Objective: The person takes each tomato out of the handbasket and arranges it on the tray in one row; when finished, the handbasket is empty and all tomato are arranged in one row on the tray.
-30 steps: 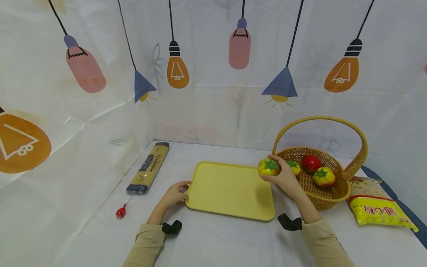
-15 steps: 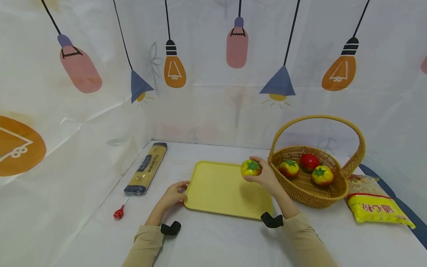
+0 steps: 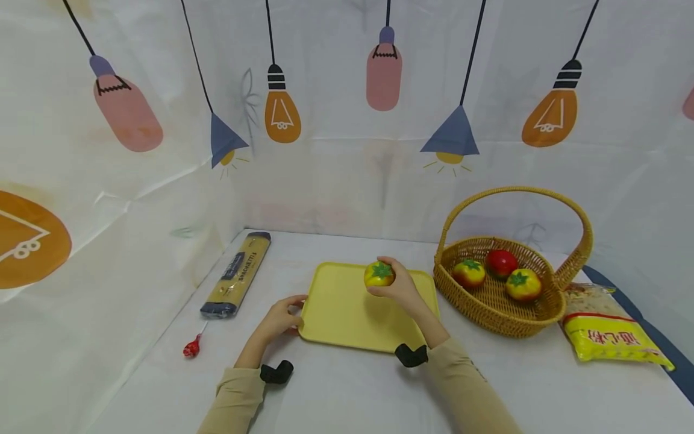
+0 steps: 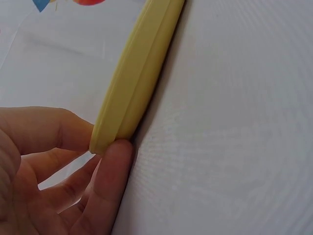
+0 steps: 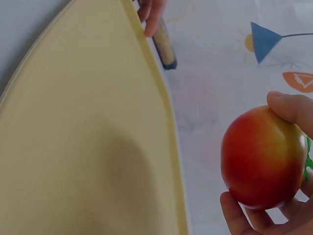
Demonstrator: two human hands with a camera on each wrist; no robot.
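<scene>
My right hand [image 3: 399,286] grips a yellow-and-red tomato-like fruit [image 5: 261,156] with a green star-shaped leaf cap, holding it above the yellow tray [image 3: 341,307]. The fruit's shadow falls on the tray. In the right wrist view the thumb and fingers are around the fruit's sides. My left hand [image 3: 280,317] pinches the tray's left edge; the left wrist view shows the tray's rim [image 4: 132,83] between thumb and fingers. A wicker basket [image 3: 488,316] to the right holds two similar fruits [image 3: 469,273] and a red fruit [image 3: 501,263].
A pack of spaghetti [image 3: 238,274] lies left of the tray, with a red lollipop [image 3: 191,348] before it. A yellow bag [image 3: 612,337] with a clear top lies right of the basket. The basket's tall handle [image 3: 515,190] arches upward. A lamp-printed sheet hangs behind.
My right hand has carried the fruit leftward from the basket's left rim to above the tray's middle. The left hand stays at the tray's edge. The view has shifted slightly.
</scene>
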